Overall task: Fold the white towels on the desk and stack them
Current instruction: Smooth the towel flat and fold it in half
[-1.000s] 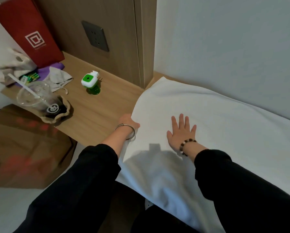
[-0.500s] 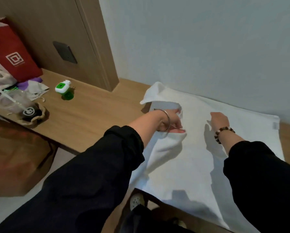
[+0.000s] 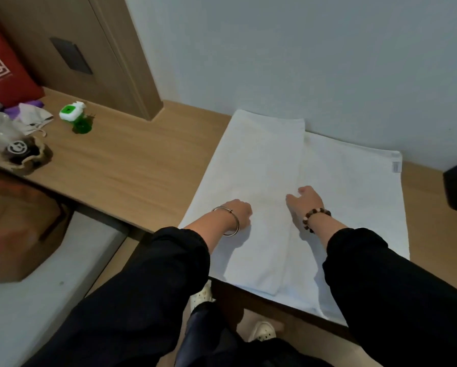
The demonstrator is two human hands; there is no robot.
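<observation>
One white towel (image 3: 354, 202) lies on the desk (image 3: 132, 165) against the far wall (image 3: 301, 49), its left part folded over the middle. The left hand (image 3: 236, 213) rests on that flap (image 3: 264, 154), fingers curled, likely pressing it flat; whether they pinch cloth I cannot tell. The right hand (image 3: 308, 202) sits at the flap's edge, thumb out, probably lining it up, fingers hidden

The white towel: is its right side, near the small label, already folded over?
No, only the left side of the white towel is folded over; the right side by the label lies flat.

One towel (image 3: 349, 186) (two hands (image 3: 239, 214) (image 3: 309, 201))
</observation>
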